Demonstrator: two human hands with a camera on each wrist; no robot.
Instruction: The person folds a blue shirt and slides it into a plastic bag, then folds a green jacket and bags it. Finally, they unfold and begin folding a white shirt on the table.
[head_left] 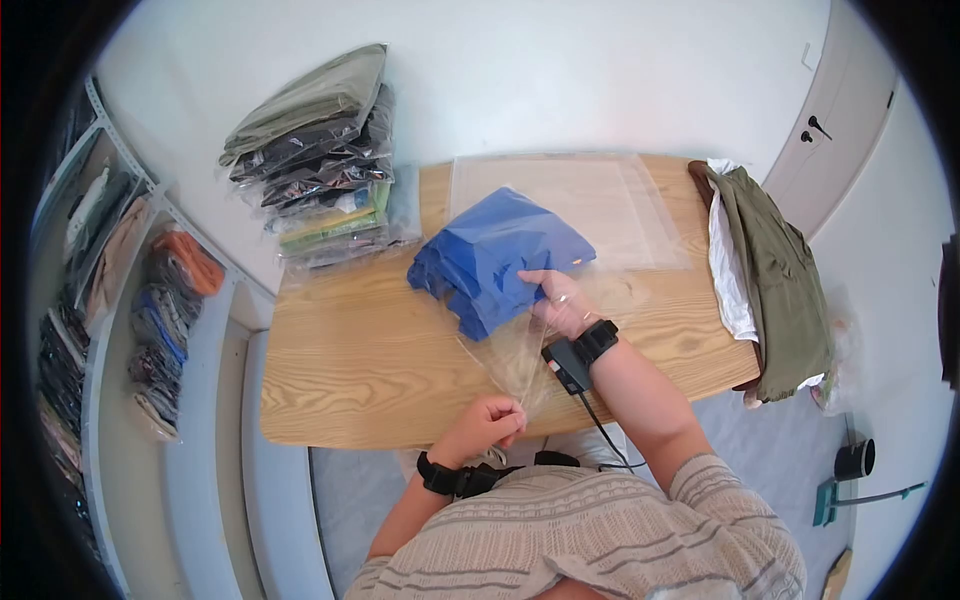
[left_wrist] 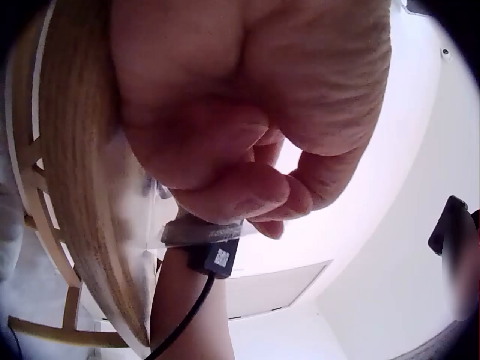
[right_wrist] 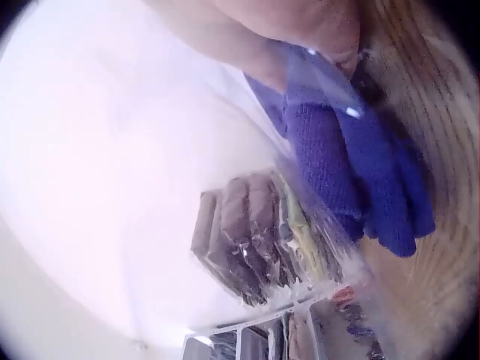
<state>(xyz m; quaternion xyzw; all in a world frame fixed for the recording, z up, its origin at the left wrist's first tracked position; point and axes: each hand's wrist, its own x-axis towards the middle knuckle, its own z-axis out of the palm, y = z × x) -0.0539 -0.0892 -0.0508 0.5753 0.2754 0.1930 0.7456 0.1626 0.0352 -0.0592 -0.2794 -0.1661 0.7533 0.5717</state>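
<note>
A folded blue knit garment (head_left: 495,255) lies inside a clear plastic bag (head_left: 515,365) over the middle of the wooden table. My right hand (head_left: 562,303) grips the garment through the bag at its near right side, one digit laid across the top. In the right wrist view, the blue knit (right_wrist: 322,161) hangs in folds below the hand, glossy plastic over it. Close to the table's front edge, my left hand (head_left: 490,425) pinches the bag's near end with curled fingers. Seen from the left wrist, a thin strip of film (left_wrist: 255,236) comes out below the fingertips.
Behind the garment lie flat clear bags (head_left: 610,205) on the table (head_left: 340,370). Bagged, folded clothes (head_left: 325,150) are piled at the back left. Olive and white clothes (head_left: 765,270) drape over the right edge. Shelves (head_left: 200,340) with more bagged clothes stand left.
</note>
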